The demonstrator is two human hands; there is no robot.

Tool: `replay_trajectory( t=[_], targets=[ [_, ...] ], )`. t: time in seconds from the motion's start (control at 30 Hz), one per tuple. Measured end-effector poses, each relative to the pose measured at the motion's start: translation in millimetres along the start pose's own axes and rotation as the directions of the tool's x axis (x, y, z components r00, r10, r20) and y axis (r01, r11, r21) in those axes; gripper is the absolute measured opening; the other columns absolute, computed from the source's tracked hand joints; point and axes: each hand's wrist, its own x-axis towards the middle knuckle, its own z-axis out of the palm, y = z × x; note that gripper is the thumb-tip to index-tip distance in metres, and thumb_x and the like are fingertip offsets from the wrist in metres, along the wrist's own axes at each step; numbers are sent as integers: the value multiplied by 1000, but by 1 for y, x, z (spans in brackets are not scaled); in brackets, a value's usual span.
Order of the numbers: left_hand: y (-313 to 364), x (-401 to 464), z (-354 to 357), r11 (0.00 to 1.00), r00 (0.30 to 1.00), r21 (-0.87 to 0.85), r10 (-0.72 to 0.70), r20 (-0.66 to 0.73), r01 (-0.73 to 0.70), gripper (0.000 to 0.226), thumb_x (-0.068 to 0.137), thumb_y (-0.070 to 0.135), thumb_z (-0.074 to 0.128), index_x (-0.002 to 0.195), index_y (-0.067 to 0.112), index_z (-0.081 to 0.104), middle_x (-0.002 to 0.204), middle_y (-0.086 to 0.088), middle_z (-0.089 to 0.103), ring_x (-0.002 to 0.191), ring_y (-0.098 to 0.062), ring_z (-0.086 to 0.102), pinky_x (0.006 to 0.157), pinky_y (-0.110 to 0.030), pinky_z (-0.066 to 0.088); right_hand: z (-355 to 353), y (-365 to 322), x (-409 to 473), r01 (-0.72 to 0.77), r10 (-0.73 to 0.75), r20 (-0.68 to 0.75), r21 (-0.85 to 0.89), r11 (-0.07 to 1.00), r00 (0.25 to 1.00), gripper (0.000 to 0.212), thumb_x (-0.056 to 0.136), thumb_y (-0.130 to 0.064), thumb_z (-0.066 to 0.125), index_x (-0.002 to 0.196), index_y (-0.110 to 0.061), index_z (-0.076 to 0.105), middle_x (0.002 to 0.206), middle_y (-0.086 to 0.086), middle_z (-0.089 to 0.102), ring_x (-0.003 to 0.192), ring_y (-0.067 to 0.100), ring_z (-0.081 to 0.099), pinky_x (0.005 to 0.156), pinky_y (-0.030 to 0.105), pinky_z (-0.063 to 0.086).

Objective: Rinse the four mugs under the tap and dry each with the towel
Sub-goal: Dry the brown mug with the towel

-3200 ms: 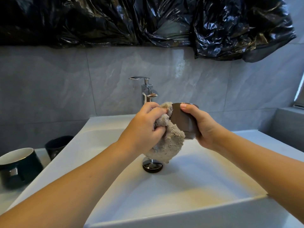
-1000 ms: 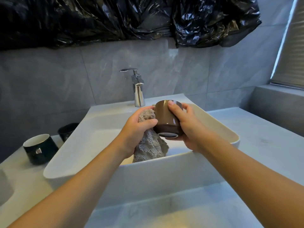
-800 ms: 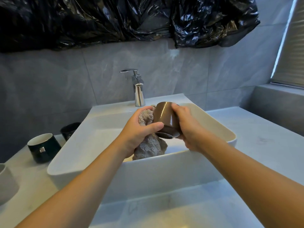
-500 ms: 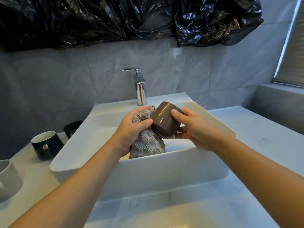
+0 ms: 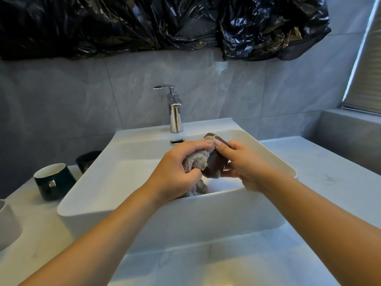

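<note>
- Head view looked down at a white sink (image 5: 127,182) on a pale counter (image 5: 321,162).
- Both hands were close together above the middle of the sink.
- Right hand (image 5: 245,164) held a brown mug (image 5: 215,163). Its fingers and thumb were curled round the mug.
- That mug was tipped on its side, up in the air, not touching the sink.
- Left hand (image 5: 175,172) gripped a grey towel (image 5: 195,161) with bent fingers.
- Part of the towel was pushed against the brown mug, near its top end. The rest hung down into the sink under the left hand.
- A shiny tap (image 5: 175,112) stood at the back edge of the sink. No water showed coming from it.
- On the counter, by the sink's left side, sat a dark green mug (image 5: 53,182), white inside, standing upright.
- Behind it, just beside the sink's left edge, was a black mug (image 5: 86,161), partly hidden by the sink.
- At the far left edge of the picture was a bit of a pale grey mug (image 5: 7,221), cut off by the frame.
- Black plastic sheet (image 5: 165,23) hung on the grey tile wall (image 5: 61,104) above the tap.
</note>
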Motion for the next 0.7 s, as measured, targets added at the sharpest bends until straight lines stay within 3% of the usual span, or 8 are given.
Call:
replay_trajectory(
  t=[0.1, 0.2, 0.23, 0.3, 0.4, 0.53, 0.6, 0.7],
  targets=[
    [-6, 15, 2, 982, 985, -74, -174, 3, 174, 68, 73, 3, 58, 134, 32, 54, 123, 12, 62, 108, -3, 61, 89, -21, 53, 3, 0, 1, -6, 4, -45, -45, 999, 999, 43, 92, -48, 64, 108, -8, 65, 104, 14, 73, 98, 32, 70, 87, 50, 59],
    [-18, 30, 7, 944, 940, -54, -316, 125, 325, 79, 73, 8, 72, 143, 31, 43, 122, 4, 61, 103, -5, 63, 87, -24, 54, 2, -4, 4, 13, -41, -109, -244, 970, 993, 39, 90, -47, 67, 94, -8, 64, 94, 16, 70, 93, 36, 67, 85, 51, 58],
    [-23, 35, 10, 943, 934, -40, -322, 157, 332, 79, 71, 9, 75, 140, 30, 45, 120, 3, 63, 103, -7, 65, 86, -24, 55, 0, -5, 6, 18, -60, -123, -320, 947, 991, 38, 90, -47, 67, 88, -9, 63, 86, 14, 68, 84, 35, 65, 78, 47, 58],
    [-30, 42, 15, 940, 924, -5, -336, 184, 342, 73, 72, 7, 78, 135, 29, 48, 115, 3, 66, 101, -9, 66, 84, -24, 55, -1, -8, 7, 3, -69, -129, -454, 891, 989, 36, 91, -47, 66, 79, -14, 59, 71, 5, 59, 67, 23, 54, 59, 33, 45],
    [-35, 52, 20, 933, 907, 69, -359, 220, 353, 67, 75, 4, 77, 134, 25, 52, 111, 6, 66, 98, -9, 66, 83, -22, 54, -5, -8, 9, -37, -35, -106, -615, 788, 994, 35, 95, -46, 61, 76, -16, 57, 68, 1, 53, 62, 16, 46, 55, 29, 33],
    [-42, 62, 21, 926, 891, 16, -367, 267, 377, 59, 79, -5, 75, 124, 28, 54, 99, 17, 64, 78, 14, 63, 67, -5, 48, -14, -12, 5, -49, -9, -75, -739, 672, 997, 39, 101, -43, 50, 78, -13, 59, 66, -1, 50, 62, 15, 45, 54, 27, 30],
    [-46, 65, 21, 909, 875, -14, -396, 279, 416, 63, 79, -3, 75, 130, 26, 52, 104, 11, 65, 88, 5, 65, 76, -13, 53, -17, -15, 3, -33, -20, -59, -778, 627, 998, 39, 102, -42, 47, 79, -14, 57, 65, -3, 48, 59, 12, 42, 52, 26, 27],
    [-53, 64, 21, 870, 844, -55, -457, 282, 490, 69, 80, 1, 77, 136, 26, 46, 116, -3, 65, 104, -18, 65, 94, -39, 54, -20, -14, 5, -7, -17, -19, -847, 532, 1000, 33, 102, -42, 46, 88, -16, 60, 71, -4, 52, 66, 13, 48, 54, 25, 30]
  ],
)
